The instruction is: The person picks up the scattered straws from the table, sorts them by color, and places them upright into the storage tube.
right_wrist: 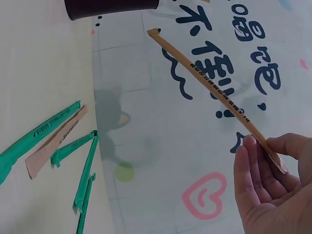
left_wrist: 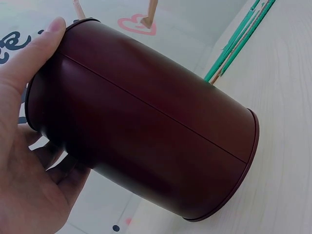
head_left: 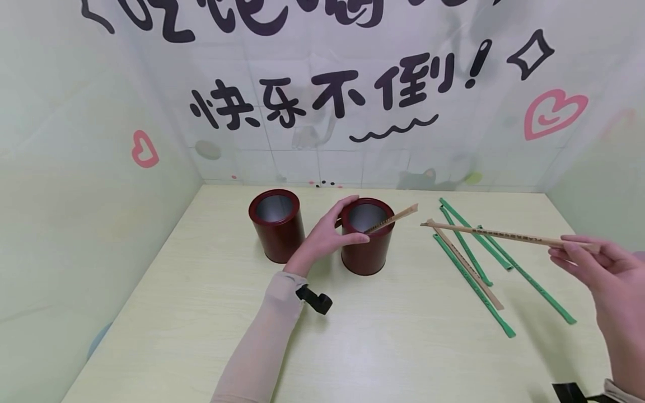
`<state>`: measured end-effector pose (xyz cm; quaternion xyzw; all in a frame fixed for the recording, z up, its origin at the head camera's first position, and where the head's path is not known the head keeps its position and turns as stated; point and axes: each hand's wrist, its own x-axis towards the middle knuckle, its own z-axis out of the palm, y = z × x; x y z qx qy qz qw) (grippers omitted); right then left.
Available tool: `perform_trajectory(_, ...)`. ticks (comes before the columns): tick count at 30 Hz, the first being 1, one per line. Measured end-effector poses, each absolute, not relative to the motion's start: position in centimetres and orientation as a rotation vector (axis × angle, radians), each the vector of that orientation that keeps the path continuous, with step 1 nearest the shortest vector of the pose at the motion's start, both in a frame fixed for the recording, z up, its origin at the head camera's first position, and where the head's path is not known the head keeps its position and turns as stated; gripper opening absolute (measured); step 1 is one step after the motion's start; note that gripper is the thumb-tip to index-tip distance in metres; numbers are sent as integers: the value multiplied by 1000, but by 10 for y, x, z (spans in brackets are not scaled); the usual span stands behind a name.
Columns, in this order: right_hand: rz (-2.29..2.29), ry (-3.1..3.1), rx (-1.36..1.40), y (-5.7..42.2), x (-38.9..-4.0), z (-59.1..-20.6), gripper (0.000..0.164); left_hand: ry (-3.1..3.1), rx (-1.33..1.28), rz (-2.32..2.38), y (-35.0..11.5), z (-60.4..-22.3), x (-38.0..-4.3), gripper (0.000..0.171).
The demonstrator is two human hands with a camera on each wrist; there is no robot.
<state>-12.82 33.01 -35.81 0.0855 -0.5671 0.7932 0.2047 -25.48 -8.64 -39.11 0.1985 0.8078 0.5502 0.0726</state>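
our left hand (head_left: 325, 238) grasps dark-red cylindrical metal tin (head_left: 366, 254), likely steadying it; right of tin, right hand (head_left: 612, 271) pinches slim brown paper sleeve (head_left: 509, 235) by end, perhaps for reach.

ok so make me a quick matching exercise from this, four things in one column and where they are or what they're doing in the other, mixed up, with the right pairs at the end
Things
1. left hand
2. right hand
3. can on the left
4. green sticks

Places and states
A. pinching a brown stick near one end
B. lying on the table
C. gripping the can on the right, which has another brown stick poking out
D. standing with nothing poking out of its top

Pairs: 1-C, 2-A, 3-D, 4-B
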Motion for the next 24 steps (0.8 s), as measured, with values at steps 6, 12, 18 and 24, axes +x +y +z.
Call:
perform_trajectory(6, 2199, -1575, 244, 320, -128, -351, 22, 2410, 603, 1660, -86, -392, -256, 88)
perform_trajectory(12, 2188, -1579, 278, 310, -130, -343, 21, 2412, 599, 1662, -86, -392, -255, 89)
perform_trajectory(18, 2199, -1568, 305, 300, -134, -334, 21, 2420, 584, 1658, -86, -392, -254, 88)
perform_trajectory(24, 2203, -1599, 360, 289, -140, -327, 21, 2420, 587, 1660, -86, -392, -254, 89)
